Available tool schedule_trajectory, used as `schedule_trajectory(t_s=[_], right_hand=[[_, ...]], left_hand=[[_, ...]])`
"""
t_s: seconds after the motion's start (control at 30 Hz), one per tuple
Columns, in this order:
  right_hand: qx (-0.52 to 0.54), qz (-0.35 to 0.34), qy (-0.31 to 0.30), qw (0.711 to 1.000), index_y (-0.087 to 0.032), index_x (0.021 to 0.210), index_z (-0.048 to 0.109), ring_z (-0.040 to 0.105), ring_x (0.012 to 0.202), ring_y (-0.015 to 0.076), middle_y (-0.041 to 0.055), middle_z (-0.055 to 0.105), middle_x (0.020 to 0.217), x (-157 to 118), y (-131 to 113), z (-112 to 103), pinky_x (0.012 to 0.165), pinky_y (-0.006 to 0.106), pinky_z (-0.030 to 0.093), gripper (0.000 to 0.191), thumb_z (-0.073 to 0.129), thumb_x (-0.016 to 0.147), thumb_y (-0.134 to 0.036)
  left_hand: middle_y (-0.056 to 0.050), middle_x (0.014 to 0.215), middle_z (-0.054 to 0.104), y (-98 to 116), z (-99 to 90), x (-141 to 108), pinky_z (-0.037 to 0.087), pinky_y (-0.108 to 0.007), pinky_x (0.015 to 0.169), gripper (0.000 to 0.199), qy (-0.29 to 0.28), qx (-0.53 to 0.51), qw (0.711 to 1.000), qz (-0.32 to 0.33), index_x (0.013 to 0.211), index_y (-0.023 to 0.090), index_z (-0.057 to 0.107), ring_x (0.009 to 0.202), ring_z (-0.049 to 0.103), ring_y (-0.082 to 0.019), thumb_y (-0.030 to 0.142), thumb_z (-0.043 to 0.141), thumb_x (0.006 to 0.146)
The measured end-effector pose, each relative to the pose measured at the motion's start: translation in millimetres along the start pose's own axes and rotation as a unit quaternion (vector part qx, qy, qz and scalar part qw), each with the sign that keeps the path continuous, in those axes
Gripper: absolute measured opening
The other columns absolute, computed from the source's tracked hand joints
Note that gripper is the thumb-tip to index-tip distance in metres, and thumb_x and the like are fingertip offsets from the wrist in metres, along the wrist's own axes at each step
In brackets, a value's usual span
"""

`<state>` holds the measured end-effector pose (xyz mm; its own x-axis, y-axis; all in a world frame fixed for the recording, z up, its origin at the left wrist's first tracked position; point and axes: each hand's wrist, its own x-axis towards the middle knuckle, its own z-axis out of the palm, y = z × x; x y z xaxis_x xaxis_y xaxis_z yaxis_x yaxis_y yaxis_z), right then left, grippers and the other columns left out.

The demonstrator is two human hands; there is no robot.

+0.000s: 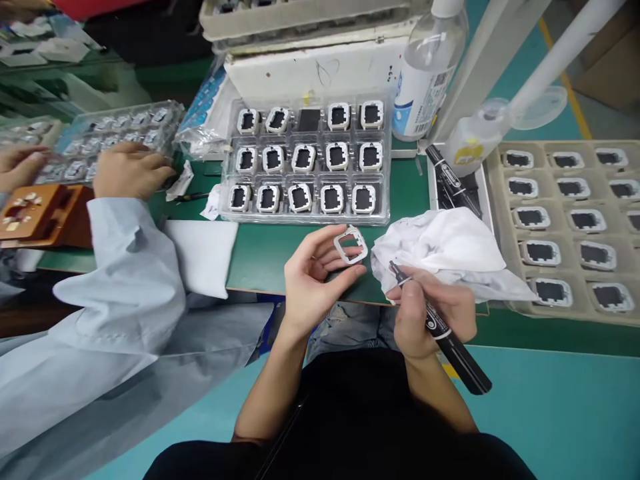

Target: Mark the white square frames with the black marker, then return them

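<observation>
A small white frame [351, 245] is being pinched in the left hand [311, 280], above the near edge of the green table [260, 257].

The right hand [430, 317] is gripping a black marker [440, 330], its tip pointing toward the frame and sitting just beside a crumpled white cloth [450, 250]. Beyond the hands, a clear tray [307, 163] is holding rows of similar frames, and a beige tray [575, 227] is lying to the right. On the left, a co-worker's hand [131, 170] in a pale blue sleeve [130, 267] is resting by another tray [120, 130].
</observation>
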<state>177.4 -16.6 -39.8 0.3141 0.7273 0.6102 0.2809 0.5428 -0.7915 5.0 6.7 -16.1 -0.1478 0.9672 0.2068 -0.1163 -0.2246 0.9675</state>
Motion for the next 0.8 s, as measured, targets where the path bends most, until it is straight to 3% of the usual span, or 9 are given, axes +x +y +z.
schedule_trajectory(t_s=[0.13,0.27,0.4,0.63,0.8], right_hand=[[0.01,0.01,-0.009,1.0,-0.026,0.118,0.068,0.094,0.094,0.0317,-0.0018,0.084,0.085,2.1,-7.3,2.1,0.092,0.057,0.083,0.017,0.08,0.107,-0.022],[0.021,0.031,-0.029,0.999,-0.026,0.117,0.073,0.093,0.115,0.0364,0.0016,0.087,0.093,4.5,-14.3,5.5,0.099,0.06,0.082,0.019,0.083,0.104,-0.017],[0.019,0.005,-0.065,0.998,-0.026,0.114,0.075,0.093,0.108,0.0337,0.0003,0.086,0.088,11.1,-18.9,8.0,0.106,0.063,0.081,0.015,0.08,0.105,-0.015],[-0.013,-0.002,-0.061,0.998,-0.029,0.111,0.077,0.093,0.094,0.0289,-0.0021,0.084,0.084,17.5,-22.5,11.3,0.101,0.054,0.083,0.015,0.08,0.104,-0.016],[-0.034,-0.007,-0.07,0.997,-0.028,0.109,0.076,0.094,0.098,0.0295,-0.0028,0.082,0.08,20.6,-25.2,12.3,0.096,0.05,0.084,0.013,0.079,0.105,-0.017]], left_hand=[[-0.006,0.126,0.089,1.5,7.5,-5.3,0.076,-0.027,0.097,0.047,-0.056,0.044,0.997,0.023,0.137,0.027,0.08,0.105,0.091,-0.02,0.023,0.1,0.095],[-0.008,0.131,0.088,4.7,1.4,-6.8,0.076,-0.031,0.101,0.045,-0.106,0.09,0.99,0.003,0.142,0.026,0.082,0.106,0.09,-0.021,0.019,0.093,0.099],[-0.008,0.136,0.088,5.7,-7.3,-5.5,0.077,-0.032,0.104,0.046,-0.129,0.117,0.985,-0.003,0.145,0.026,0.082,0.112,0.09,-0.023,0.019,0.091,0.1],[-0.004,0.131,0.09,7.5,-8.2,-8.0,0.076,-0.03,0.1,0.038,-0.122,0.2,0.972,0.029,0.141,0.031,0.084,0.108,0.089,-0.021,0.019,0.086,0.105],[-0.002,0.13,0.09,8.0,-6.5,-9.4,0.075,-0.028,0.1,0.04,-0.122,0.208,0.97,0.036,0.141,0.032,0.084,0.107,0.089,-0.02,0.015,0.085,0.104]])
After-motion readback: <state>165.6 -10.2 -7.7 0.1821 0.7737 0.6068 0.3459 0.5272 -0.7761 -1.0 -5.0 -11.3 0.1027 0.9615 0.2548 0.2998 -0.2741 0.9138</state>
